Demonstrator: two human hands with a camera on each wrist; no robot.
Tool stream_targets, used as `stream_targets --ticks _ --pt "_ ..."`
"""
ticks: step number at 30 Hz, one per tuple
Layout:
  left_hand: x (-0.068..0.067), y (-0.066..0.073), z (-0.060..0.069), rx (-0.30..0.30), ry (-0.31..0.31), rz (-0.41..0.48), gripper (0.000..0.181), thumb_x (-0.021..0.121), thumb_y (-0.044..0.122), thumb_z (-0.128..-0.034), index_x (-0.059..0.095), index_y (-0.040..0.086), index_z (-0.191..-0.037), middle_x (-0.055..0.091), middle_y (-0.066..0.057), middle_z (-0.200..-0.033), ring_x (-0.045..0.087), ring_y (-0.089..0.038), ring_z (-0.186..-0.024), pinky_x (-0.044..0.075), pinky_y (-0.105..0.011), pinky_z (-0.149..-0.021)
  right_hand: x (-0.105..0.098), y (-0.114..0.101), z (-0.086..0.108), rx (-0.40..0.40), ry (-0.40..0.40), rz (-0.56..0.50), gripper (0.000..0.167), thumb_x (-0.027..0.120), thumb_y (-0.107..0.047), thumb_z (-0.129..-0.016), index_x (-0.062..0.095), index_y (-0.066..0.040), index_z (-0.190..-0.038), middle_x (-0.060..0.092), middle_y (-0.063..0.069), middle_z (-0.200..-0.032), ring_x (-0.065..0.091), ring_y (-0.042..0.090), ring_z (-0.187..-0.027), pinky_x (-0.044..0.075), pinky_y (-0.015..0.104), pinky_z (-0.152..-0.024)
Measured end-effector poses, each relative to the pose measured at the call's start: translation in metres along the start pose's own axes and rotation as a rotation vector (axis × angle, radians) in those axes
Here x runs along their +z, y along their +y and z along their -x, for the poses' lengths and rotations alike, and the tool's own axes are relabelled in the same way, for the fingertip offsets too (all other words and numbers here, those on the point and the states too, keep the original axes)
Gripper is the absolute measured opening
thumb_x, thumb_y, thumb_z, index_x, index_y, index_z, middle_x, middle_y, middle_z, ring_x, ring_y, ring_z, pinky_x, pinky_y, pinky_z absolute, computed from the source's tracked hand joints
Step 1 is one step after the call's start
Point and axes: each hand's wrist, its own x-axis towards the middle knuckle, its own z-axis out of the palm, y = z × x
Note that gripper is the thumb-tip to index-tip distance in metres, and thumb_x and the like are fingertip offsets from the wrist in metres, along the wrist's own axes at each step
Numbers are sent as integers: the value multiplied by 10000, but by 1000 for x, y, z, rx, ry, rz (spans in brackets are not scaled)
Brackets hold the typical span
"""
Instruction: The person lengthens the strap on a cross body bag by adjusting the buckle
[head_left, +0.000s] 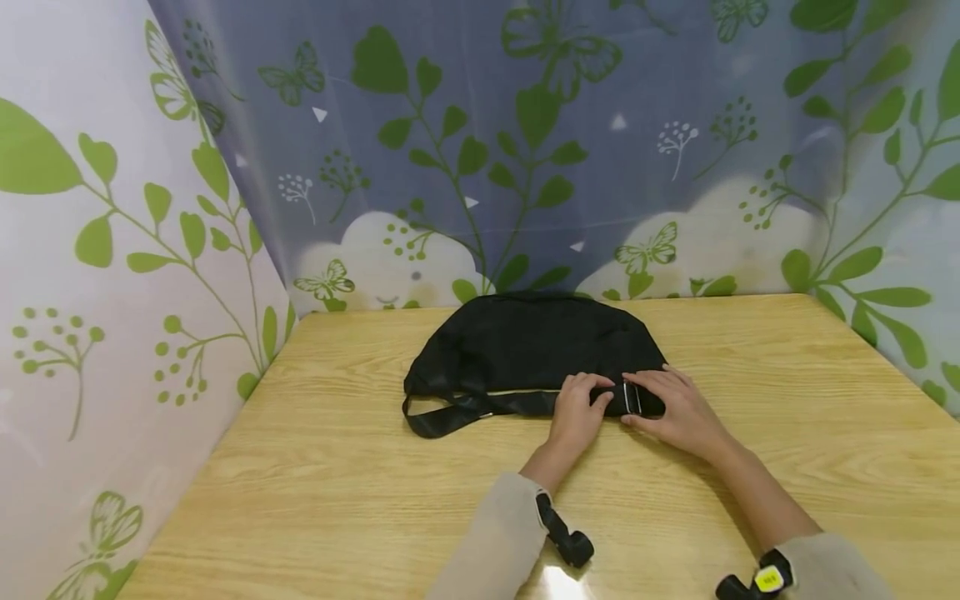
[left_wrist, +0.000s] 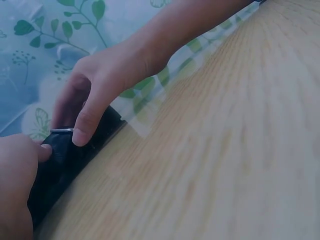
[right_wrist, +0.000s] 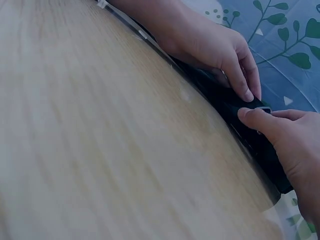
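Note:
A black bag point(head_left: 540, 342) lies at the back of the wooden table, its strap point(head_left: 525, 404) along the front edge and looped at the left end. Near its right end is a metal buckle point(head_left: 632, 397), also visible in the left wrist view point(left_wrist: 62, 130). The right hand point(head_left: 686, 414) pinches the strap at the buckle between thumb and fingers. Just left of it, the left hand point(head_left: 579, 412) pinches the strap, thumb and fingertips close to the buckle. In the right wrist view both hands meet at the buckle point(right_wrist: 263, 109), the fingers partly hiding it.
The wooden table point(head_left: 337, 508) extends in front of and on both sides of the bag. Patterned cloth point(head_left: 465, 167) with leaves and butterflies hangs behind the table and along its sides. Each wrist wears a black strap with a small device.

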Motion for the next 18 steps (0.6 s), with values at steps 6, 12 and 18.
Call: stream_targets --ticks 6,12,18 --pt "0 -1 0 4 54 -12 99 657 169 -859 691 149 -950 617 47 -908 517 -114 -883 405 -217 -796 1 0 0 -9 23 -34 602 826 -198 -659 586 -20 -1182 605 149 -1104 530 334 -1028 283 539 -951" --pt "-1 -1 1 -65 81 -122 114 609 247 -896 689 170 -924 626 65 -878 522 -127 -874 389 -271 -813 2 -1 -2 -46 80 -25 601 843 -154 -618 607 -14 -1152 629 149 -1040 560 340 -963 326 556 -904" --pt "-2 -2 1 -60 57 -98 103 596 230 -904 674 165 -914 606 61 -854 521 -124 -845 390 -266 -793 4 0 -1 -75 102 -37 619 852 -141 -590 619 -9 -1147 639 127 -1019 569 294 -920 399 485 -828"
